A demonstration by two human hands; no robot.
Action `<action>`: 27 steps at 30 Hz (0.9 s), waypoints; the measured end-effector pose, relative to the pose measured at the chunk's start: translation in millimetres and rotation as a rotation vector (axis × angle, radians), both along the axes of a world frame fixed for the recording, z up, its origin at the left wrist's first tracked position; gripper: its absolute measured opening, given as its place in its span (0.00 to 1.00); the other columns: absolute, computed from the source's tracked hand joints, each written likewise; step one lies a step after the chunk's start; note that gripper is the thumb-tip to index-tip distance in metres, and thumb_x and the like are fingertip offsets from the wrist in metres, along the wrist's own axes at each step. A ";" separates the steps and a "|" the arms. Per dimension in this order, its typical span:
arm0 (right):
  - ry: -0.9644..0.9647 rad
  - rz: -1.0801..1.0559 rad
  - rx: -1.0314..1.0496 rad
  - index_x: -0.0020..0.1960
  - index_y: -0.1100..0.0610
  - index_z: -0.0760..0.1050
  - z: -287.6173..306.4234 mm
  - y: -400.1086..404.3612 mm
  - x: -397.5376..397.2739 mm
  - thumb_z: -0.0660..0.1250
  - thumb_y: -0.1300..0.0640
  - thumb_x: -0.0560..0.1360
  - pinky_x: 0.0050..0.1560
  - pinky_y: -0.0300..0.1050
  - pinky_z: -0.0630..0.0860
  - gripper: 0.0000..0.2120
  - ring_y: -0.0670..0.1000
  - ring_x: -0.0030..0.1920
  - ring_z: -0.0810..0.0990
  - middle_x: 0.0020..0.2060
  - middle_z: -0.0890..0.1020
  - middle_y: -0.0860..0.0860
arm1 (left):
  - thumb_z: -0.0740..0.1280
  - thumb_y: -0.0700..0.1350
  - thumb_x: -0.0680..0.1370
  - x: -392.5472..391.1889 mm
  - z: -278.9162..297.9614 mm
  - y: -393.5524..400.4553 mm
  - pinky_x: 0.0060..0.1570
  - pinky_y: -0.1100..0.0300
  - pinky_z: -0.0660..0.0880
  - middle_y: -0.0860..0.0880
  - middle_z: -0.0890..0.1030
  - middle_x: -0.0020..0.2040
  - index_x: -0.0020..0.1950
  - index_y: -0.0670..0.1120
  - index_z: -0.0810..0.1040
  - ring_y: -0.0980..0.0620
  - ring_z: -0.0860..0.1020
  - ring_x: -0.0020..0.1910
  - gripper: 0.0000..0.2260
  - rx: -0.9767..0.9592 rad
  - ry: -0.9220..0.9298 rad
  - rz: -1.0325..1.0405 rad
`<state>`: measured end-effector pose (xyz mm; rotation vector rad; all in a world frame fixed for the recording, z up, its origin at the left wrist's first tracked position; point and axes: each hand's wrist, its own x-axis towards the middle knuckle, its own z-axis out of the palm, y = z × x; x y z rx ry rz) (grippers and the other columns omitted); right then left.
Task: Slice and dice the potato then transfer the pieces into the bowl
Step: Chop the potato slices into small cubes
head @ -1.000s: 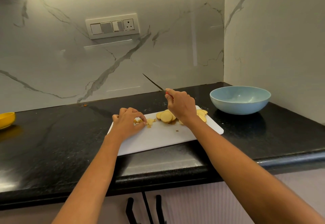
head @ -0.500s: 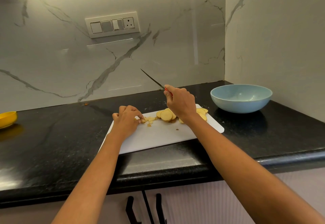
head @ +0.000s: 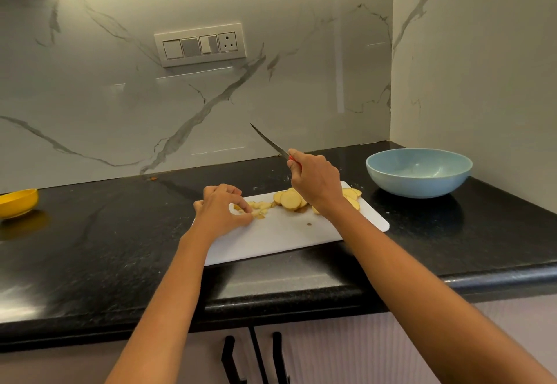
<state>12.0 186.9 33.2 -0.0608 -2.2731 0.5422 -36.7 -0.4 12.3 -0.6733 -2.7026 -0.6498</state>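
A white cutting board lies on the black counter. Round potato slices are piled at its far middle, with more slices behind my right wrist. Small diced potato pieces lie to the left of the pile. My left hand rests on the board with its fingertips pinched at the diced pieces. My right hand grips a red-handled knife above the slices, blade raised and pointing up and to the left. The light blue bowl stands to the right of the board and looks empty.
A yellow bowl sits at the counter's far left edge. Marble walls close the back and the right side, with a switch panel on the back wall. Cabinet handles show below the counter's front edge.
My left hand has shifted slightly along the diced pieces. My right hand has held the knife raised, drifting only a little.
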 end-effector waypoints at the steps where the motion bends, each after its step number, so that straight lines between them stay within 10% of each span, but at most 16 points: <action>1: -0.014 0.007 0.000 0.64 0.58 0.73 0.4 -1.9 2.6 0.55 0.55 0.82 0.40 0.43 0.77 0.15 0.50 0.38 0.79 0.45 0.83 0.53 | 0.73 0.49 0.71 4.4 0.0 -4.3 0.62 0.51 0.55 0.55 0.71 0.63 0.41 0.56 0.80 0.52 0.59 0.68 0.03 0.004 -0.007 -0.007; 27: -0.521 -0.024 0.197 0.57 0.57 0.73 -17.3 -65.5 100.8 0.57 0.56 0.79 0.41 0.42 0.66 0.11 0.50 0.41 0.72 0.49 0.79 0.53 | 0.71 0.53 0.72 31.3 -11.3 -10.0 0.61 0.45 0.62 0.55 0.75 0.61 0.39 0.54 0.81 0.49 0.65 0.66 0.04 0.161 -0.029 0.138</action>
